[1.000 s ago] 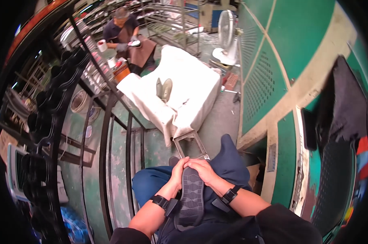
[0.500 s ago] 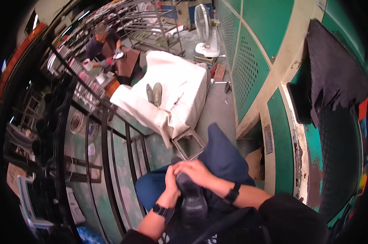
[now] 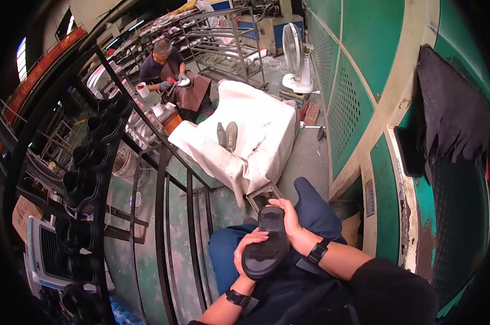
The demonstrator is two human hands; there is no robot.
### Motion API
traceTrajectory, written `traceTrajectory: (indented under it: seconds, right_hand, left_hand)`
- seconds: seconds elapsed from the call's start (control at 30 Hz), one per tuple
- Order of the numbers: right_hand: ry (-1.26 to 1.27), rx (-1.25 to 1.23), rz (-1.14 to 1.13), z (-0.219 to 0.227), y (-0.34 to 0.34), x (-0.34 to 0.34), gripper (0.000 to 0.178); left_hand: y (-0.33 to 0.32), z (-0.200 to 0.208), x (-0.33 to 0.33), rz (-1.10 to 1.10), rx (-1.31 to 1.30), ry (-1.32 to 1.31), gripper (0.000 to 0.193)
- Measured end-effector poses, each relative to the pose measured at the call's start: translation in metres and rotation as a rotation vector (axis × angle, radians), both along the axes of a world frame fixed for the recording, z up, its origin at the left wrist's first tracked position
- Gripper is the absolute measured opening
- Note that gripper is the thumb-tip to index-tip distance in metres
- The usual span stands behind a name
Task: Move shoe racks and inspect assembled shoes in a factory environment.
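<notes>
A black shoe (image 3: 266,245) is held over my lap with its dark, ridged sole facing up. My left hand (image 3: 247,252) closes round the shoe's left side near its broad end, its fingers reaching onto the sole. Along the far right side, my right hand (image 3: 289,221) grips the shoe by its narrower end. The upper is mostly hidden beneath the sole and my hands. Beyond my knees, a pair of olive-green shoe lasts (image 3: 227,136) lies on a white cloth (image 3: 256,116) draped over a stand.
To the left stands a black metal rack (image 3: 164,216) bearing several black shoes (image 3: 74,233). Green machine panels (image 3: 383,195) rise close on my right, with a dark cloth (image 3: 445,108) hanging there. A white fan (image 3: 294,54) and a seated co-worker (image 3: 166,70) are farther off.
My hands were together over the shoe's far end; now they grip it on opposite sides. The shoe has come up and tilted, showing more sole. The view has shifted, moving the surroundings rightward.
</notes>
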State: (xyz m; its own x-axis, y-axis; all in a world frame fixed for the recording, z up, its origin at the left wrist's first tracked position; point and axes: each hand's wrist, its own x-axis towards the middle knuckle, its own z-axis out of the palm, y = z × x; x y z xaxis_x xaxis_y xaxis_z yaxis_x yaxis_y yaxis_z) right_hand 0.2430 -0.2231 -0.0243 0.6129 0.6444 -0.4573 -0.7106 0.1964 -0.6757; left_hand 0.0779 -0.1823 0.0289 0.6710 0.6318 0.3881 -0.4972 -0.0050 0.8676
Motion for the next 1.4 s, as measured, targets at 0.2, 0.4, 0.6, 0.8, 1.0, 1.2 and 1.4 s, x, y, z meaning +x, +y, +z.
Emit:
traceTrajectory:
  seconds: [0.2, 0.4, 0.6, 0.8, 1.0, 1.2, 1.4]
  right_hand:
    - [0.011, 0.183, -0.025, 0.056, -0.001, -0.018, 0.049]
    - [-0.411, 0.152, -0.069, 0.029, -0.002, 0.005, 0.041]
    - [-0.224, 0.246, 0.322, -0.049, -0.022, -0.003, 0.04]
    - [-0.746, -0.144, 0.109, -0.077, -0.043, 0.017, 0.044]
    - [0.211, -0.091, 0.263, 0.003, 0.037, 0.094, 0.054]
    - [-0.136, 0.072, 0.871, 0.058, 0.04, 0.03, 0.062]
    - [-0.027, 0.284, 1.024, 0.125, 0.055, -0.027, 0.065]
  left_hand:
    - [0.011, 0.023, -0.023, 0.011, 0.301, -0.119, 0.072]
    - [-0.029, 0.053, -0.049, -0.061, -0.514, 0.292, 0.073]
    - [-0.047, 0.074, -0.077, -0.334, -0.954, 0.492, 0.096]
    - [-0.02, 0.119, -0.042, -0.609, -0.138, 0.312, 0.12]
    - [0.003, 0.119, -0.047, -0.581, 0.107, 0.246, 0.124]
    - [0.058, 0.12, -0.097, 0.005, 0.573, 0.272, 0.13]
    - [0.084, 0.143, -0.078, 0.216, 0.819, 0.818, 0.044]
